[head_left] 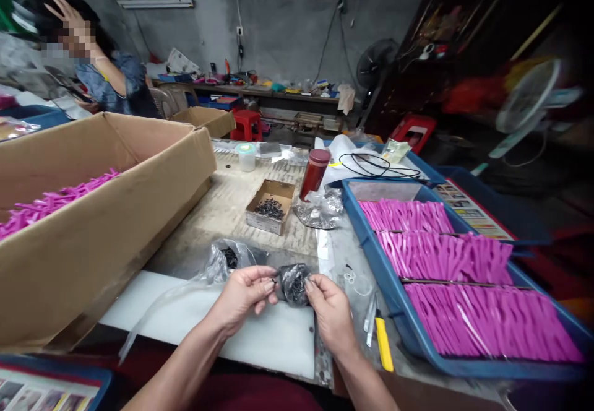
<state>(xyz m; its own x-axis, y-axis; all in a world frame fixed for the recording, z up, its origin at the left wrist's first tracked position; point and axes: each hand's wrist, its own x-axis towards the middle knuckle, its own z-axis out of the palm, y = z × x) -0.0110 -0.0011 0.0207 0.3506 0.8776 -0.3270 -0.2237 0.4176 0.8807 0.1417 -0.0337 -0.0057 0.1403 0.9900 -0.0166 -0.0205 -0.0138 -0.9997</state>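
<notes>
The head view shows two bare hands at the lower centre of the frame, over the near edge of a bench [223, 179]. Between them is a clear plastic bag [294, 285] filled with small dark parts. The right hand [331, 312] has its grip closed on the bag's right edge, thumb on the near side. The left hand [245, 294] has its grip pinched on a small dark piece [275, 280] at the bag's left edge; whether that is a loose part or the bag's own edge, I cannot tell.

Below the hands lies a white foam sheet [185, 309]. Just left of centre, a second plastic bag [214, 265] sits open with dark parts inside. Above, at the centre of the frame, a small open cardboard box [264, 220] holds more dark parts, with a red-brown jar [315, 173] just right of it.

At the right, a blue tray [385, 281] carries three rows of pink pieces [440, 256]. Between it and the right hand lies a yellow-handled tool [383, 343]. A large cardboard carton [116, 231] with pink pieces inside fills the left, and another person [123, 83] is at the upper left, one hand raised to the head.
</notes>
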